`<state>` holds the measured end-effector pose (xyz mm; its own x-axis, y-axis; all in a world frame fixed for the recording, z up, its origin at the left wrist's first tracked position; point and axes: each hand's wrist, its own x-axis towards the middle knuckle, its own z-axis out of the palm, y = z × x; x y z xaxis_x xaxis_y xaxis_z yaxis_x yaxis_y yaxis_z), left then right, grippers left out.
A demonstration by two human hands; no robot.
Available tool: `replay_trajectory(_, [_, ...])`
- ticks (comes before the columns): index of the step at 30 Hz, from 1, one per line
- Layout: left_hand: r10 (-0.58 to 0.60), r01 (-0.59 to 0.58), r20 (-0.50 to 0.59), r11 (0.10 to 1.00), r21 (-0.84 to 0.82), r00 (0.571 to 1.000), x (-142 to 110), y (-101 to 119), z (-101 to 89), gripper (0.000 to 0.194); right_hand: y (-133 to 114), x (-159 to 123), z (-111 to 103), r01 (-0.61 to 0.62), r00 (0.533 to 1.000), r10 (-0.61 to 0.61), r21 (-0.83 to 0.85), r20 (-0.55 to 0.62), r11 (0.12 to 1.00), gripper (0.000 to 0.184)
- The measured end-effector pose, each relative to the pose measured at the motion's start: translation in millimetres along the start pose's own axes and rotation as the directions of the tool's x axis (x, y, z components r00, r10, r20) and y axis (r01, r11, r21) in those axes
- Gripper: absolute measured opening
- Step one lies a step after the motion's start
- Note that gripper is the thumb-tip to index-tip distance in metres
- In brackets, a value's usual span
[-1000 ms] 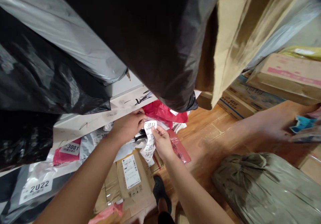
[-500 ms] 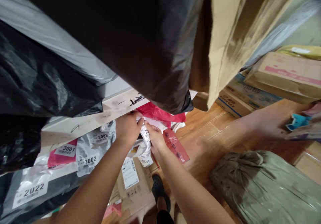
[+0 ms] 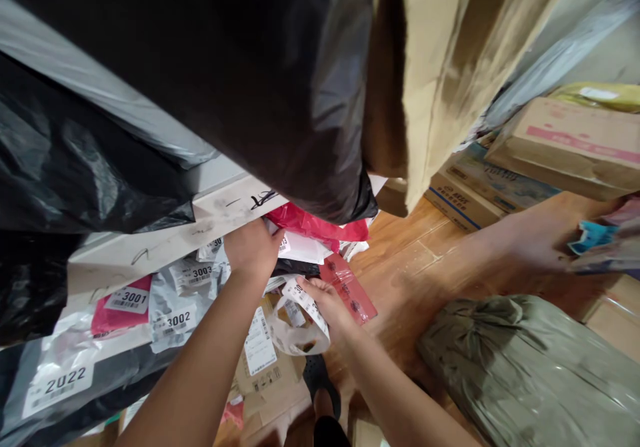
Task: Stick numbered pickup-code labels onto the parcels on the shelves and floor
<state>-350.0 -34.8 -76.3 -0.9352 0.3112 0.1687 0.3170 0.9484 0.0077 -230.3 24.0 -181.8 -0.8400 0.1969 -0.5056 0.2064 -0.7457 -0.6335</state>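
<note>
My right hand (image 3: 325,300) is closed, pinching a curling strip of white number labels (image 3: 303,295) between thumb and fingers; the strip loops down below it. My left hand (image 3: 253,250) is under the shelf edge, among the parcels. Its thumb lies beside a small label ending in 13 (image 3: 283,243) on a white parcel (image 3: 305,249); its other fingers are hidden. Left of it are grey bags labelled 3003 (image 3: 193,273) and 3002 (image 3: 173,320), and a pink bag labelled 3001 (image 3: 117,310). A bright pink bag (image 3: 320,225) lies above the white parcel.
A large black bag (image 3: 280,100) and a torn cardboard box (image 3: 435,80) overhang my hands from the upper shelf (image 3: 210,217). A red package (image 3: 347,287) lies to the right. Below is a cardboard box (image 3: 265,373). A greenish sack (image 3: 530,367) and stacked boxes (image 3: 570,143) stand on the right.
My right hand has moved down and right, away from my left hand, drawing the label strip along. The label ending in 13 now shows beside my left thumb.
</note>
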Motion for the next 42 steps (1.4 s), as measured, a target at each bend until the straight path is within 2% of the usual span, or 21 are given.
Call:
replay_trajectory(3, [0.139,-0.146,-0.101,0.988,-0.058,0.985,6,9,-2.5,0.033,-11,-9,-7,0.050,0.997,-0.056,0.088,0.060,0.995,0.033])
replay_trajectory(5, [0.158,-0.180,-0.136,0.968,-0.174,0.978,10,13,-3.7,0.027,-22,-5,-2,0.118,0.978,-0.136,0.119,0.156,0.986,0.033])
replay_trajectory(7, [0.158,-0.190,-0.133,0.942,-0.275,0.978,10,13,-4.2,0.024,-35,4,7,0.167,0.952,-0.190,0.115,0.240,0.979,0.031])
replay_trajectory(10, [0.295,-0.303,-0.081,0.870,-0.390,0.952,3,1,-2.3,0.028,-50,21,19,0.238,0.929,-0.270,0.150,0.253,0.960,0.020])
replay_trajectory(11, [0.302,-0.291,-0.049,0.843,-0.453,0.952,0,-5,-1.1,0.028,-54,26,23,0.262,0.924,-0.299,0.174,0.238,0.949,0.019])
replay_trajectory(12, [0.262,-0.229,-0.010,0.823,-0.521,0.965,-3,-11,0.1,0.026,-56,30,27,0.278,0.919,-0.320,0.195,0.230,0.940,0.019])
replay_trajectory(14, [0.086,-0.029,0.062,0.780,-0.625,0.994,-7,-22,1.7,0.020,-57,38,37,0.302,0.918,-0.345,0.219,0.197,0.928,0.019])
replay_trajectory(15, [0.014,0.032,0.066,0.757,-0.653,0.998,-8,-25,1.6,0.020,-57,41,43,0.310,0.923,-0.349,0.221,0.162,0.925,0.021])
replay_trajectory(16, [-0.009,0.035,0.043,0.747,-0.664,0.999,-8,-26,1.0,0.023,-56,45,49,0.320,0.929,-0.350,0.216,0.119,0.922,0.024])
replay_trajectory(19, [0.076,-0.080,-0.032,0.776,-0.625,0.997,-1,-20,-3.0,0.029,-51,52,64,0.365,0.930,-0.366,0.172,-0.027,0.915,0.033])
replay_trajectory(22, [0.090,-0.042,0.064,0.845,-0.533,0.994,10,-15,-5.8,0.032,-47,54,69,0.378,0.925,-0.376,0.177,-0.046,0.909,0.038])
replay_trajectory(25, [0.145,-0.046,0.162,0.866,-0.497,0.976,19,-19,-5.1,0.030,-43,53,67,0.382,0.920,-0.392,0.240,-0.007,0.892,0.028])
replay_trajectory(27, [0.187,-0.074,0.180,0.862,-0.502,0.966,22,-25,-2.9,0.033,-41,53,67,0.406,0.911,-0.410,0.234,-0.034,0.883,0.022])
replay_trajectory(30, [0.206,-0.111,0.145,0.865,-0.489,0.968,25,-32,1.9,0.037,-42,56,72,0.448,0.892,-0.426,0.171,-0.148,0.878,0.022])
replay_trajectory(34, [0.228,-0.158,0.103,0.876,-0.457,0.968,27,-30,4.7,0.034,-46,58,78,0.505,0.846,-0.458,0.134,-0.274,0.853,0.025])
replay_trajectory(36, [0.217,-0.165,0.070,0.884,-0.437,0.974,27,-26,3.7,0.032,-47,56,77,0.497,0.848,-0.451,0.122,-0.277,0.859,0.025])
replay_trajectory(40, [0.175,-0.163,-0.006,0.905,-0.394,0.984,22,-25,4.5,0.032,-43,50,69,0.416,0.903,-0.392,0.125,-0.177,0.901,0.024])
replay_trajectory(42, [0.171,-0.164,-0.014,0.914,-0.371,0.985,20,-28,8.6,0.032,-39,52,68,0.406,0.908,-0.380,0.150,-0.175,0.901,0.025])
